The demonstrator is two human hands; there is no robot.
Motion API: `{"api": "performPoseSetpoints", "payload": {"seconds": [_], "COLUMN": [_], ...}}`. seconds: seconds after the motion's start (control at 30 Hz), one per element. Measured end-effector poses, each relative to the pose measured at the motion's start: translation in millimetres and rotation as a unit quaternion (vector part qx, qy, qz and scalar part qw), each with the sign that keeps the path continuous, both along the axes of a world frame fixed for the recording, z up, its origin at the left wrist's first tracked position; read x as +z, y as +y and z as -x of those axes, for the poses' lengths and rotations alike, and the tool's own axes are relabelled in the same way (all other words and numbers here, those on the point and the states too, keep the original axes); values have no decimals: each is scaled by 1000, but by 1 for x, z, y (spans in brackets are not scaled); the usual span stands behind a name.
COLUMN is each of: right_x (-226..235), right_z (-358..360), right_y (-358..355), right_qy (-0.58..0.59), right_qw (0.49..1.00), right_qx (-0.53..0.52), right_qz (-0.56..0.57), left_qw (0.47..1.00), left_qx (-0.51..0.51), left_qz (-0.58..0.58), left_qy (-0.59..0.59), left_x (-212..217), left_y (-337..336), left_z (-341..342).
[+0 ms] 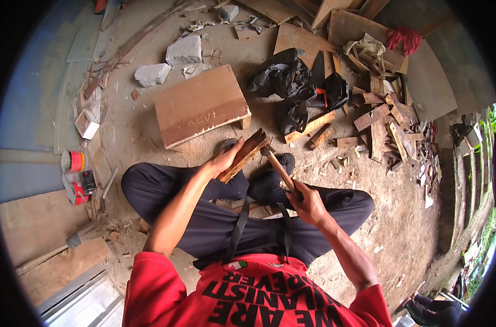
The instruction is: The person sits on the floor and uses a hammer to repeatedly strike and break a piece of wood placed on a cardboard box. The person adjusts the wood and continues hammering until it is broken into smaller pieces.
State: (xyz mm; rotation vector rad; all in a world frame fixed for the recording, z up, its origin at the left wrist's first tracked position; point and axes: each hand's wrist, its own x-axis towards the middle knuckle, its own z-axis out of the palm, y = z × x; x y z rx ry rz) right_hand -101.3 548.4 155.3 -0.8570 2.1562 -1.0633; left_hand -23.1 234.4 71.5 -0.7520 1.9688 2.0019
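Note:
My left hand (224, 159) grips a short, rough piece of wood (246, 152), dark on one face and splintered along its lower edge. It is held tilted above my crossed legs. In my right hand (309, 206) is a hammer, closed around the lower part of its wooden handle (280, 173). The hammer's dark head lies close against the right side of the wood; whether they touch I cannot tell. Beyond my feet stands a low wooden box or stool (201, 103) with a brown, worn front edge.
Black plastic bags (280, 73) and a saw with an orange-and-black handle (319, 99) lie ahead to the right. Past them is a heap of wood scraps (378, 120). Pale stone blocks (184, 50) rest behind the box. Red cans (76, 162) and a twig broom (84, 233) are on the left.

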Motion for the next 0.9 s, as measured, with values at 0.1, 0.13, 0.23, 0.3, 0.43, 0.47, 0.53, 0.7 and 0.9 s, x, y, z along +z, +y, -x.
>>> {"api": "performPoseSetpoints", "payload": {"seconds": [0.1,0.13,0.23,0.3,0.43,0.47,0.53,0.7,0.9], "right_x": [-4,-3,-3,-5,-9,-7,-8,-16,5], "right_z": [5,5,4,4,3,2,-1,-4,17], "right_y": [2,3,3,4,9,8,6,7,-8], "right_qy": [11,4,-12,-16,-19,-22,-17,-27,-35], "right_qw": [1000,1000,1000,1000,999,999,999,1000,995], "right_qx": [14,10,5,12,33,34,27,10,23], "right_qz": [1,-1,-4,-1,-26,-34,-9,-8,-94], "left_qw": [999,999,998,993,986,986,984,981,987], "left_qx": [-7,-4,0,-37,-35,-29,-43,-65,4], "left_qz": [-33,-34,-48,-90,-133,-130,-140,-143,149], "left_qy": [-21,-23,-28,-70,-98,-97,-97,-113,61], "left_x": [-1,-2,-5,-21,-20,-15,-16,-22,-35], "left_y": [-1,-3,1,-11,-6,-4,-4,-11,-10], "left_z": [3,4,1,-2,-3,-3,-5,-5,1]}}
